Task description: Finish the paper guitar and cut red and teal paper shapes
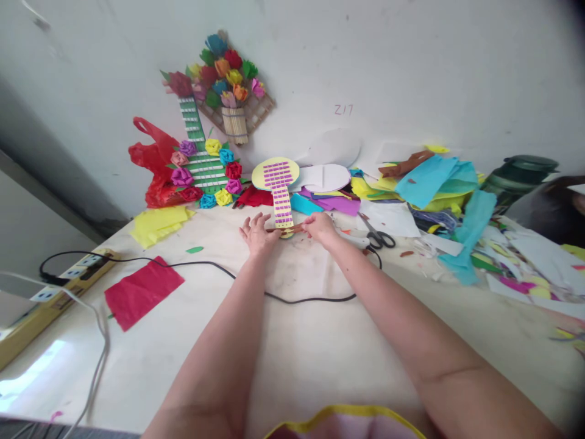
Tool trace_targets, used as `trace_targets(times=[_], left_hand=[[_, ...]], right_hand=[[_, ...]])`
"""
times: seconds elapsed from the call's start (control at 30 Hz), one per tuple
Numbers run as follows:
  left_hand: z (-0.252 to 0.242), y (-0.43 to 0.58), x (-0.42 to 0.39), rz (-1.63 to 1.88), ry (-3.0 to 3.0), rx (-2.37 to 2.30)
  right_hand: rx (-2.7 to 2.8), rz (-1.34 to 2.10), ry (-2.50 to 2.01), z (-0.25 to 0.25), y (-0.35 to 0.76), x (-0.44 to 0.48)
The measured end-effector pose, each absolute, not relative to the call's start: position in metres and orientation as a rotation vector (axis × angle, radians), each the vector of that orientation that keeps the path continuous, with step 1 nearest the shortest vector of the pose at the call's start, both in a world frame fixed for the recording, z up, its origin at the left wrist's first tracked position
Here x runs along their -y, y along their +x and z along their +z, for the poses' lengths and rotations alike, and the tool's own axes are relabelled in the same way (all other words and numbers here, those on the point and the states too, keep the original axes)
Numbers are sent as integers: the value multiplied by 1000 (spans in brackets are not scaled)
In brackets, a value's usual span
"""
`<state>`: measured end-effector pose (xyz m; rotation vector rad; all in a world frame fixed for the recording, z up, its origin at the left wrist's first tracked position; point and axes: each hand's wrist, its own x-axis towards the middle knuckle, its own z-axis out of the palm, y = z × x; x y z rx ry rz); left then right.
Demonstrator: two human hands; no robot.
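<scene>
From here I see the L hand, fingers fanned, at the left end of a thin brown strip; can't tell if it grips or just presses. R hand pinches the right end, fingertips tight. The strip crosses the narrow near end of a yellow/purple cutout, mid-counter. Main risk IMO: uneven pull, w/ the strip skewing or the cutout swivelling. Black cord passes the L forearm and seems to lead to a white tool by the R wrist; a snag could drag it. Scissors, just right, might get bumped too
</scene>
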<state>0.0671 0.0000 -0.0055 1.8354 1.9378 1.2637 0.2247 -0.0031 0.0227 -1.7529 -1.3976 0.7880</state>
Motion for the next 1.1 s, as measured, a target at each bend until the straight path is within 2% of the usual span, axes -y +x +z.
trace_targets(times=[0.67,0.87,1.1], left_hand=[[-10,66,-3,1227,1845,-1911],[-15,64,-8,1330,1789,-1910],[-15,65,-7,1334,1838,-1929]], right_hand=[[1479,787,-1676,27,229,4],[1370,938,-1645,30,237,4],[1480,790,-1731,26,237,2]])
